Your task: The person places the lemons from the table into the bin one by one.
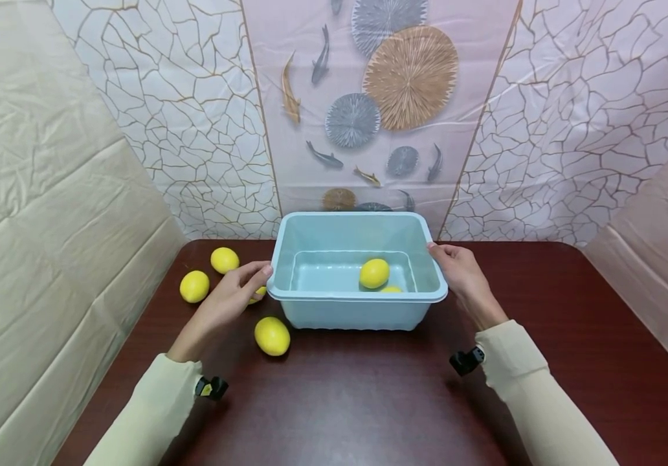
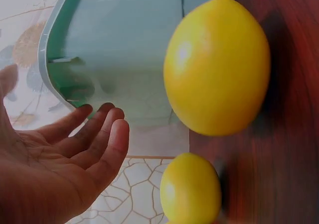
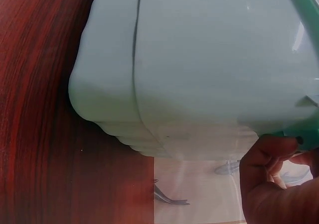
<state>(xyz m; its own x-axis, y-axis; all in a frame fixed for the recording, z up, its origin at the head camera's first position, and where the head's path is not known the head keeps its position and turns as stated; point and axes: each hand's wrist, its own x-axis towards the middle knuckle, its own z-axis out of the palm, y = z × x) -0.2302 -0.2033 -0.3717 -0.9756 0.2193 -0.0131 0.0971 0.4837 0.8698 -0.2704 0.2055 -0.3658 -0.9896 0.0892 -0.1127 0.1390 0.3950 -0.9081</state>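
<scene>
A light blue plastic basin (image 1: 345,314) sits on the table with two lemons inside; one lemon (image 1: 374,274) shows whole, the other (image 1: 391,289) is mostly hidden by the front wall. My left hand (image 1: 235,291) is at the basin's left rim, its fingertips right by the rim's underside. In the left wrist view its thumb stands apart from the loosely bent fingers (image 2: 107,139). At the opposite side my right hand (image 1: 461,275) pinches the right rim between thumb and fingers, as the right wrist view also shows (image 3: 279,169).
Several lemons lie left of the basin: one near its front left corner (image 1: 272,336), one partly behind the left hand (image 1: 257,296), others farther left (image 1: 194,287). Patterned cloth (image 1: 211,129) hangs just behind the dark red table (image 1: 345,401).
</scene>
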